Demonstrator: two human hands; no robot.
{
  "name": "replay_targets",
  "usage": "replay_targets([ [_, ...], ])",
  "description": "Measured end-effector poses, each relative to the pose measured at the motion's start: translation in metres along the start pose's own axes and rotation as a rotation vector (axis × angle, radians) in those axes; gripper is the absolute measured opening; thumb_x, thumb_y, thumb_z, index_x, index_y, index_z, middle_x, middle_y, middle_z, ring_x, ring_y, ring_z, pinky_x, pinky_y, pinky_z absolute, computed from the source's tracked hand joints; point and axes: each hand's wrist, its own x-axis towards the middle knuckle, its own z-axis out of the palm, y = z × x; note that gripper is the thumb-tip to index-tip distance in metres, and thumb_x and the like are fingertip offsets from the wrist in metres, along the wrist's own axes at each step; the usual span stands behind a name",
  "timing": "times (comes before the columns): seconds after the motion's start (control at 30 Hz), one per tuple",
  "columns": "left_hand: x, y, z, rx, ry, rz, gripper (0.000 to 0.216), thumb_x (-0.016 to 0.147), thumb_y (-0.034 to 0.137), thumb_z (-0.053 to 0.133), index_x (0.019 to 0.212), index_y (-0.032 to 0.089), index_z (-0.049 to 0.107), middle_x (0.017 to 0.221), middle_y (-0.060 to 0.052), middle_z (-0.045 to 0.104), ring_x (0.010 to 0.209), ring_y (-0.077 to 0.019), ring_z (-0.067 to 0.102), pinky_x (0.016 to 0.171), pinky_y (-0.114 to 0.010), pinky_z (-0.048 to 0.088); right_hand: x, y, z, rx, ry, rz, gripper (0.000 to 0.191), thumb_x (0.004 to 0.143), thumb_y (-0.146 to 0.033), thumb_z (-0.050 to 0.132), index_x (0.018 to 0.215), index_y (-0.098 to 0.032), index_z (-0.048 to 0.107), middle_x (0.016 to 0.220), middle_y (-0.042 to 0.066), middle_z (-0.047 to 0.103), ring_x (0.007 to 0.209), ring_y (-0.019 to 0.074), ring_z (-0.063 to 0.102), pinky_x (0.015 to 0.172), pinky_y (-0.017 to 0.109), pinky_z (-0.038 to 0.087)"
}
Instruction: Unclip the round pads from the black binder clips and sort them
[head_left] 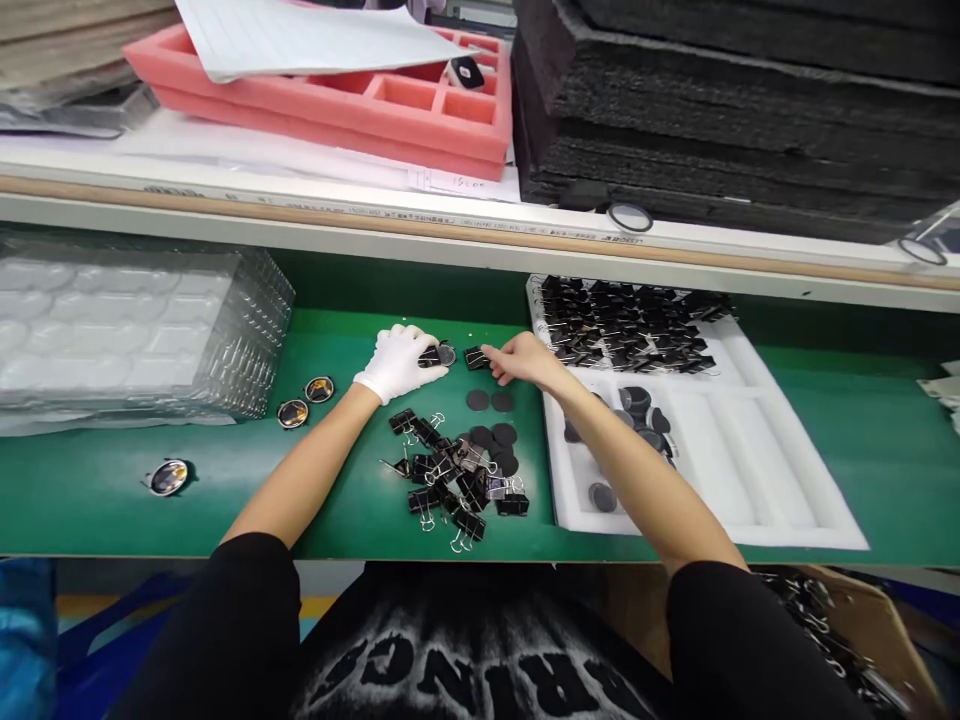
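Near the middle of the frame, the left hand (pixel 397 362), in a white glove, rests on the green work surface (pixel 112 490) with its fingers curled around a small round disc with a binder clip on it (pixel 439 355), which sits at the fingertips. Just to the right of it, the bare right hand (pixel 525 360) reaches in from the right, its fingers partly closed and pinching a black binder clip (pixel 475 357) between thumb and forefinger; the two hands are close but do not touch. Below the hands, toward the lower centre, lies a loose heap of black binder clips (pixel 454 485) with silver wire handles, and among and just above them lie several flat dark round discs (pixel 489 402). To the left of the gloved hand, two shiny round pieces (pixel 306 401) lie side by side on the green surface, and a third one (pixel 169 476) lies well apart at the lower left. At the left edge stands a stack of clear plastic blister trays (pixel 135 330). On the right sits a white foam tray (pixel 750 450); its upper compartment is packed with many black clips (pixel 630 322), and a lower left compartment holds dark round pieces (pixel 645 415), partly hidden by the right forearm. On the shelf across the top lie a pink foam tray (pixel 360 110) with white sheets over it and a pile of black foam (pixel 735 110).
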Motion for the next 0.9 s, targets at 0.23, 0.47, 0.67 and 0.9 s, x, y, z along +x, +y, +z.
replay_targets([
  [0.23,0.003,-0.001,0.005,-0.026,-0.028,0.066,0.053,0.095,0.062,0.068,0.134,0.027,0.071,0.132,-0.011,0.066,0.123,-0.034,0.055,0.101,-0.047,0.038,0.028,-0.04,0.01,-0.374,0.42,-0.349,0.042,0.113,-0.04,0.036,0.127,-0.016,0.067,0.122,0.015,0.068,0.126,0.0302,0.06,0.111,0.045,0.043],
  [0.47,0.002,0.001,0.006,-0.024,-0.037,0.079,0.052,0.095,0.06,0.069,0.131,0.024,0.071,0.129,-0.012,0.067,0.123,-0.0336,0.055,0.102,-0.046,0.036,0.062,-0.027,0.053,-0.274,0.332,-0.108,0.051,0.111,-0.045,0.019,0.152,-0.031,0.046,0.159,0.012,0.036,0.157,0.0278,0.022,0.128,0.061,0.018],
  [0.67,0.004,0.006,0.01,-0.058,-0.032,0.069,0.052,0.094,0.061,0.072,0.131,0.024,0.071,0.129,-0.012,0.067,0.122,-0.0333,0.055,0.101,-0.046,0.036,0.066,-0.013,0.047,-0.19,0.367,-0.121,0.055,0.111,-0.042,0.009,0.152,-0.027,0.042,0.158,0.013,0.036,0.155,0.0241,0.024,0.131,0.054,0.015],
  [0.9,0.009,0.019,0.013,-0.052,-0.047,0.095,0.054,0.095,0.063,0.069,0.133,0.025,0.07,0.13,-0.011,0.068,0.12,-0.0334,0.056,0.098,-0.047,0.036,0.065,-0.012,0.049,-0.203,0.391,-0.101,0.051,0.11,-0.035,0.01,0.145,-0.025,0.047,0.154,0.012,0.04,0.152,0.0237,0.026,0.131,0.052,0.014],
])
